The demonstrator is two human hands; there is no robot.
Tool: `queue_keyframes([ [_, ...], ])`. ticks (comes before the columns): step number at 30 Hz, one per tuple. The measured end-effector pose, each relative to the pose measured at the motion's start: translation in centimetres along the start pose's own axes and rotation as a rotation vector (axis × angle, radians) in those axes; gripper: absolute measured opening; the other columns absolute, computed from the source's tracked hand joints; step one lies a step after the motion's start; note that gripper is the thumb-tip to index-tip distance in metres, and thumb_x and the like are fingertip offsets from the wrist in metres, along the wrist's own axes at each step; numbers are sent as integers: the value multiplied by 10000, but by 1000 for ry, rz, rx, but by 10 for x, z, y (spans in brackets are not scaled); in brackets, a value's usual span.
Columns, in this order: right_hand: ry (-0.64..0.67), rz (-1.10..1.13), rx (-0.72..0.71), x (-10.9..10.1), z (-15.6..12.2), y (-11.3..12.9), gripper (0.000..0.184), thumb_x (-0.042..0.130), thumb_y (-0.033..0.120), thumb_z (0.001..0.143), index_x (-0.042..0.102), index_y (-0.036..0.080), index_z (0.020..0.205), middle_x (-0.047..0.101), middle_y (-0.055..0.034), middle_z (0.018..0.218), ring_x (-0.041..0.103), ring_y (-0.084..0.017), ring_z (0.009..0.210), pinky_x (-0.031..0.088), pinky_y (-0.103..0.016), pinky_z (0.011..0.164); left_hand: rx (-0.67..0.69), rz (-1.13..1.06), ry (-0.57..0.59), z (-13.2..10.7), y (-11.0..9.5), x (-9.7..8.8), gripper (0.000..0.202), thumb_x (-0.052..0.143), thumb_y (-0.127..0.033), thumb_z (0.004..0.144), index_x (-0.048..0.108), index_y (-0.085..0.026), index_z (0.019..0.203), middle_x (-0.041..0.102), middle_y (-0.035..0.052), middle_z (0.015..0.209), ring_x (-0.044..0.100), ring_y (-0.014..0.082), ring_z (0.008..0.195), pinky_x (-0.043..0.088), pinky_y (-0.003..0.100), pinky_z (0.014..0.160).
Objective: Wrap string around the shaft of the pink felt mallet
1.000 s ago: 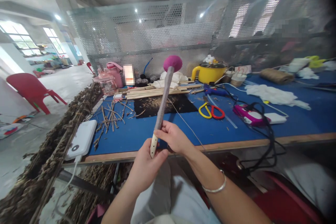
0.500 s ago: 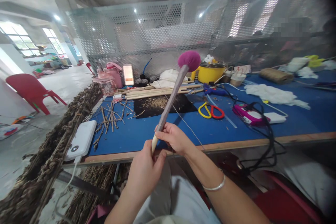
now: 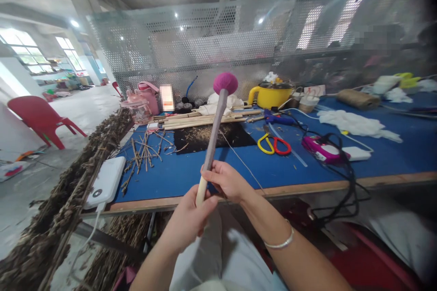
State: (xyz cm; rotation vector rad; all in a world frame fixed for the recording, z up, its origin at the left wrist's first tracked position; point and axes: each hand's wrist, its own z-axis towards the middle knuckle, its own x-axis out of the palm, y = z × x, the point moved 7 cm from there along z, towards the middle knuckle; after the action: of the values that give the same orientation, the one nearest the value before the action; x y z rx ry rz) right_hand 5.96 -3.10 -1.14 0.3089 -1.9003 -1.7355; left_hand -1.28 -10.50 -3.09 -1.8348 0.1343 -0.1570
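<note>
I hold a long stick [image 3: 214, 134] wrapped in grey cloth, topped by a round magenta ball [image 3: 225, 82], upright in front of me over the near edge of the blue table [image 3: 191, 173]. My left hand [image 3: 188, 218] grips the bare wooden bottom end of the stick. My right hand [image 3: 227, 181] pinches the shaft just above, where the grey wrap ends. A thin string [image 3: 242, 159] runs from near my right hand back across the table.
Yellow and red scissors [image 3: 274, 144], a pink device with black cables [image 3: 322, 150], bamboo sticks [image 3: 205, 119], loose twigs [image 3: 145, 150], a white power bank [image 3: 105, 182], a yellow pot [image 3: 271, 94] and white cloth [image 3: 355, 122] lie on the table. Dried branches [image 3: 68, 209] are heaped at left; a red chair [image 3: 37, 116] stands beyond.
The stick tilted to the right half a second ago and has swung back to near upright. Both hands kept their grip on its lower end.
</note>
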Motion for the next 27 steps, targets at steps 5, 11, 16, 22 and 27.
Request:
queue_keyframes([
  [5,-82,-96,-77,-2,7,-4,267,674,341,651,526,142,751,532,16,623,473,-97,571,371,-228,550,204,643,-383,-14,-21,-14,314,520,-401,775,488,-207,1019,577,32,749,524,168,629,271,225,540],
  [11,-103,-153,-78,-1,4,5,239,654,318,676,512,144,759,518,28,610,461,-88,552,353,-216,516,224,452,-332,-9,-16,-17,264,552,-410,758,482,-195,894,490,-16,658,451,115,557,284,205,522],
  [16,51,-16,-23,8,-2,11,276,657,342,677,514,149,813,371,99,476,225,-29,364,151,-195,359,-64,-181,143,-2,4,3,339,556,-478,747,341,-221,793,219,-109,520,114,24,370,127,152,358],
  [22,-40,-11,-45,0,5,-4,272,671,321,655,483,148,750,456,65,541,387,-54,455,303,-194,444,72,227,-128,-7,-8,-9,297,512,-464,775,433,-197,878,388,-55,584,317,59,429,232,183,429],
  [27,-99,-171,-112,-2,9,-4,229,635,304,692,492,145,775,514,34,602,468,-91,557,371,-227,543,200,686,-373,-15,-18,-10,405,525,-401,768,445,-194,1107,529,16,738,480,143,596,296,232,538],
])
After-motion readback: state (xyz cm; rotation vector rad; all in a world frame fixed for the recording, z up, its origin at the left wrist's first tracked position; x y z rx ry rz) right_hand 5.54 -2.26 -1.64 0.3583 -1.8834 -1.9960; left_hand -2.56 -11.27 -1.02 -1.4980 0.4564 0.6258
